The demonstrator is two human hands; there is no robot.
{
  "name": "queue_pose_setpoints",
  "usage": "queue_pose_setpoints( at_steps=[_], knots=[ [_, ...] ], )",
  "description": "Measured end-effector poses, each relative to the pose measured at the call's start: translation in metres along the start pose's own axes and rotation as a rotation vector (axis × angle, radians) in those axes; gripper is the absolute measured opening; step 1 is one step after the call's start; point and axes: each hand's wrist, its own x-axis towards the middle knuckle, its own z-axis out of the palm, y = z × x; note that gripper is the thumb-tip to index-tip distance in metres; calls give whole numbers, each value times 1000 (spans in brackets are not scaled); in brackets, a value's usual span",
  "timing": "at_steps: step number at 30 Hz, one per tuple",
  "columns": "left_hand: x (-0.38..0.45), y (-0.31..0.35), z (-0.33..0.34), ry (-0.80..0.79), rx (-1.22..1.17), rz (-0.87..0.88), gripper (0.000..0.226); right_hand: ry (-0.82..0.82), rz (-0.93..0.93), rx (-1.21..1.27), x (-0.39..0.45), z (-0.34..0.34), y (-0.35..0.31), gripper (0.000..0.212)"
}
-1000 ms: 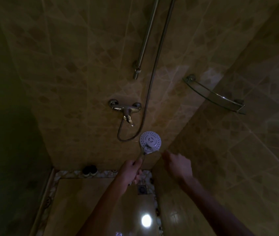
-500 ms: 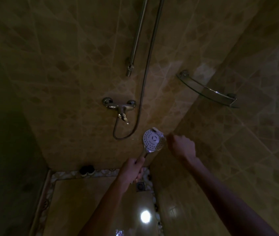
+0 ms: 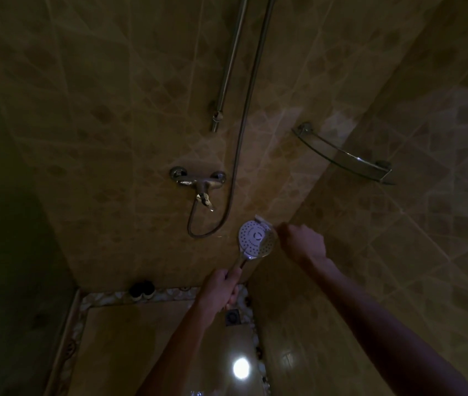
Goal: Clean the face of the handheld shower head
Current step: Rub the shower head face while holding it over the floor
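The handheld shower head (image 3: 254,242) is round and white, with its dotted face turned up toward me. My left hand (image 3: 219,287) grips its chrome handle from below. Just right of the head, my right hand (image 3: 303,242) has its fingers curled round a small white cleaning tool (image 3: 262,220). The tool's end lies at the upper right rim of the face. The light is dim, so what kind of tool it is stays unclear.
A chrome mixer tap (image 3: 198,184) is on the tiled wall, with the hose (image 3: 238,167) looping below it beside the riser rail (image 3: 227,67). A glass corner shelf (image 3: 341,155) hangs at right. On the floor are a drain (image 3: 232,317) and a dark object (image 3: 141,288).
My right hand rose from beside the base of the head to its upper right rim, and the white tool went with it. The head tilted slightly. The view shifted a little.
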Motion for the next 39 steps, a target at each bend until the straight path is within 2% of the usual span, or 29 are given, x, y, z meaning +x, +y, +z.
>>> queue_pose_setpoints(
  at_steps=[4, 10, 15, 19, 22, 27, 32, 37, 39],
  knots=[
    [-1, -4, -6, 13, 10, -24, 34, -109, -170, -30, -23, 11, -18, 37],
    [-3, -2, -4, 1, -10, 16, 32, -6, 21, 41, 4, 2, -1, 31],
    [-6, -4, -8, 7, 41, 21, 34, -78, -136, 8, -14, 18, -12, 36],
    [-4, 1, -7, 8, 13, -2, 34, -39, -113, -45, -1, 6, -12, 40],
    [-1, 5, -6, 5, -8, -12, 33, -7, -54, -27, 6, -4, -11, 34],
    [0, -2, -13, 1, 12, -32, 33, -41, -196, -112, -13, 16, -24, 34],
    [5, -2, -12, -10, 19, -48, 35, 17, -50, -85, 6, 4, -14, 34],
    [5, -6, -15, -10, -2, -30, 34, -94, -263, -171, -11, 12, -29, 31],
    [4, -4, -15, -5, -6, -22, 34, -62, -242, -190, -3, 12, -21, 32]
  ],
)
